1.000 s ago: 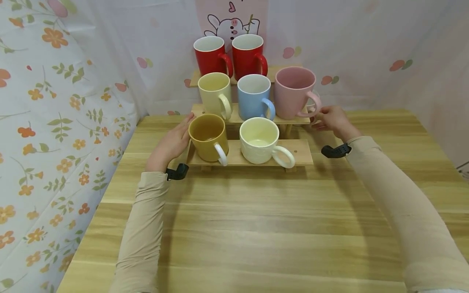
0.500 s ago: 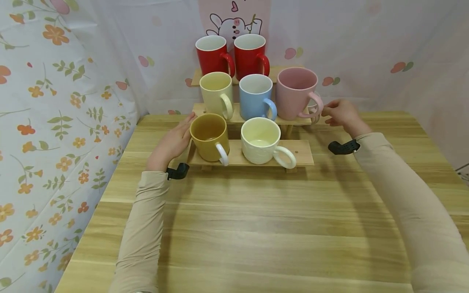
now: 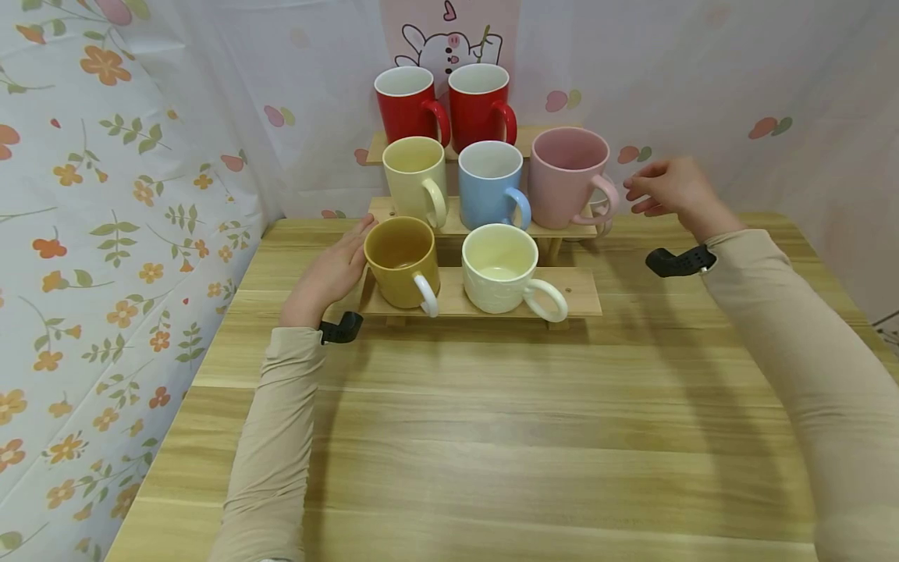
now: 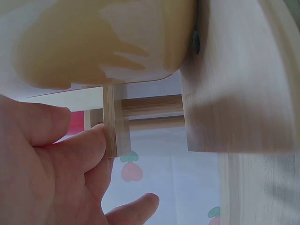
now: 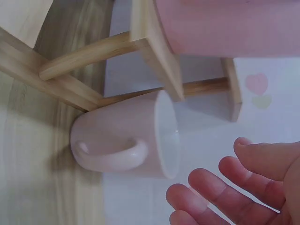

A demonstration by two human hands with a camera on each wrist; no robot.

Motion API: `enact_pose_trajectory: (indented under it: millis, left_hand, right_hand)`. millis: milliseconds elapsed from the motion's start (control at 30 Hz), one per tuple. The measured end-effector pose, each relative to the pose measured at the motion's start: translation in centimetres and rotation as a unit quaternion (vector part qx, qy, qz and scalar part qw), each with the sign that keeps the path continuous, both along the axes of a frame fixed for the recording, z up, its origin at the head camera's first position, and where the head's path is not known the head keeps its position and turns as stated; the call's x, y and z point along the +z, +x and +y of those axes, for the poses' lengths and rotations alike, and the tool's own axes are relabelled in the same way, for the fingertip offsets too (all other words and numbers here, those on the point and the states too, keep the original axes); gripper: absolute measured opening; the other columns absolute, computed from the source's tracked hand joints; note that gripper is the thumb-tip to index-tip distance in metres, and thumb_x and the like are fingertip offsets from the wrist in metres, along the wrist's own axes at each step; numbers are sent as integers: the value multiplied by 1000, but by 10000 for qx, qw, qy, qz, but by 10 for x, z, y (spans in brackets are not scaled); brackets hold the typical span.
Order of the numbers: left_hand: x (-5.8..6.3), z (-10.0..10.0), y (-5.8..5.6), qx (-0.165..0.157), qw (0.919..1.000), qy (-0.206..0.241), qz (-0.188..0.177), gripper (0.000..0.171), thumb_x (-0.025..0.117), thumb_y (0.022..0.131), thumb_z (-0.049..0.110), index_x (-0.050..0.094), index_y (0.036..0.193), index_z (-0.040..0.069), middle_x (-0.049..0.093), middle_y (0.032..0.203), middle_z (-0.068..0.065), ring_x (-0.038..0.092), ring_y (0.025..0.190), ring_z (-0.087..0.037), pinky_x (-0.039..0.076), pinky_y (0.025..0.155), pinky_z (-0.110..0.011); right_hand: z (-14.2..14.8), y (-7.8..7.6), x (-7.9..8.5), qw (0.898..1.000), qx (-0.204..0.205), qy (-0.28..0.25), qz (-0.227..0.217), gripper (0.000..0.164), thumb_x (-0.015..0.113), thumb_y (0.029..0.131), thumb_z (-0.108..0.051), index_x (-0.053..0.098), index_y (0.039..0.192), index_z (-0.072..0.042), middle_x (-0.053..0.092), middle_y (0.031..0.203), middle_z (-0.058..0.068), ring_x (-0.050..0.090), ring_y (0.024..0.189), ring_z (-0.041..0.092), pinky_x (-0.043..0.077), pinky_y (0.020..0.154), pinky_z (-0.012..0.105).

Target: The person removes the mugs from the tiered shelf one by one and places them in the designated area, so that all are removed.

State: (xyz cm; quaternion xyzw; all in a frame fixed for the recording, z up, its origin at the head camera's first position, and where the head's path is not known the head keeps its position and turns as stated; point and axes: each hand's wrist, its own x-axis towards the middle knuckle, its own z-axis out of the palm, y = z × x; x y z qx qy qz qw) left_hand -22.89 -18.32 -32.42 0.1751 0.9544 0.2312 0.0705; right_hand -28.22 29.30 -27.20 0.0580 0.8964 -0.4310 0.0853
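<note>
My left hand (image 3: 330, 273) lies along the left end of the tiered wooden rack (image 3: 583, 290), beside a mustard mug (image 3: 399, 261). Its fairly straight fingers touch the end of a shelf board (image 4: 110, 136) in the left wrist view. Off the rack's right side, my right hand (image 3: 676, 191) is raised with loosely bent fingers and nothing in them. Nearest to it are a pink mug (image 3: 562, 187) on the middle tier and a pale pinkish mug (image 5: 117, 126) standing on the table by the rack's legs, mostly hidden in the head view.
Two red mugs (image 3: 403, 105) stand on the top tier. A pale yellow mug (image 3: 413, 179) and a light blue mug (image 3: 489, 183) share the middle tier with the pink one. On the bottom tier is a cream mug (image 3: 497, 269). A patterned curtain (image 3: 309, 117) hangs behind the table.
My right hand has let go of the pale pinkish mug and moved up and right, away from it. The left hand stays in place at the rack's end.
</note>
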Motion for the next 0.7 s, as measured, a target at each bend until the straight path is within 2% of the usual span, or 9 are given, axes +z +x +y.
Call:
enact_pose_trajectory:
  millis: [267, 400, 533, 700]
  left_hand:
    - [-1, 0, 0, 21, 10000, 47, -53, 51, 17, 106, 34, 15, 154, 16, 6, 162, 2, 14, 147, -28, 17, 118, -52]
    - [-2, -1, 0, 4, 10000, 29, -47, 51, 16, 106, 34, 14, 155, 16, 5, 162, 2, 14, 147, -28, 17, 118, -52]
    - [-2, 0, 0, -27, 10000, -4, 10, 51, 16, 106, 33, 15, 154, 15, 6, 162, 1, 15, 147, -29, 18, 117, -53]
    - [-3, 0, -1, -29, 10000, 0, 32, 51, 18, 107, 31, 15, 154, 13, 6, 162, 0, 15, 147, -29, 18, 117, -52]
  right_hand:
    - [-1, -3, 29, 9996, 116, 235, -80, 45, 55, 95, -37, 54, 121, 0, 63, 68, -18, 65, 64, 1, 55, 59, 18]
    - [-5, -3, 42, 9998, 81, 124, -102, 41, 59, 92, -41, 58, 116, -8, 64, 67, -18, 66, 64, 2, 55, 59, 18]
    - [-11, -3, 56, 10000, 49, -37, -73, 29, 61, 91, -39, 61, 106, -14, 66, 67, -17, 66, 63, 3, 55, 58, 18]
    - [-22, -7, 72, 9997, 31, -228, 70, 26, 62, 91, -33, 58, 105, -12, 66, 63, -15, 66, 58, 5, 55, 56, 17]
